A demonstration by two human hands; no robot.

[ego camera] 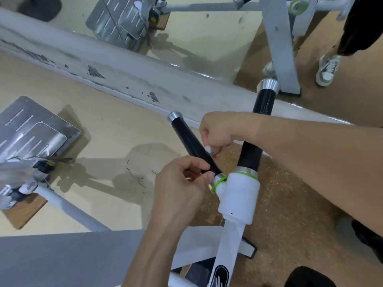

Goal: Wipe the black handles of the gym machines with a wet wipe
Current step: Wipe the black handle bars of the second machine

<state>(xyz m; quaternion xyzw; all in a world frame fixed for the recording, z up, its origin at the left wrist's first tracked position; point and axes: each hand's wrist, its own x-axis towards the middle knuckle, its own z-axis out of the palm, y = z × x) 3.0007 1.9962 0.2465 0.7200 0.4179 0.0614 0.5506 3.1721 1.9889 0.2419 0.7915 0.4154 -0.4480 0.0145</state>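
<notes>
Gym floor [107, 131]: handle [186, 134], wipe [208, 149] in hands [182, 184] [219, 129]

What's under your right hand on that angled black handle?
A scrap of white wet wipe shows below the right hand's curled fingers, against the black cylindrical handle; the rest is covered.

Left black handle [187, 137], silver-capped, slants up-left from white hub [240, 195]; right black handle [263, 104] rises steeply. Bunched white wet wipe [209, 149] touches left one.

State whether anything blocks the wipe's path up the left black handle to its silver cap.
Nothing visible does. The right hand holds the wipe on the handle; the stretch to the cap is bare. The left hand sits lower.
</notes>
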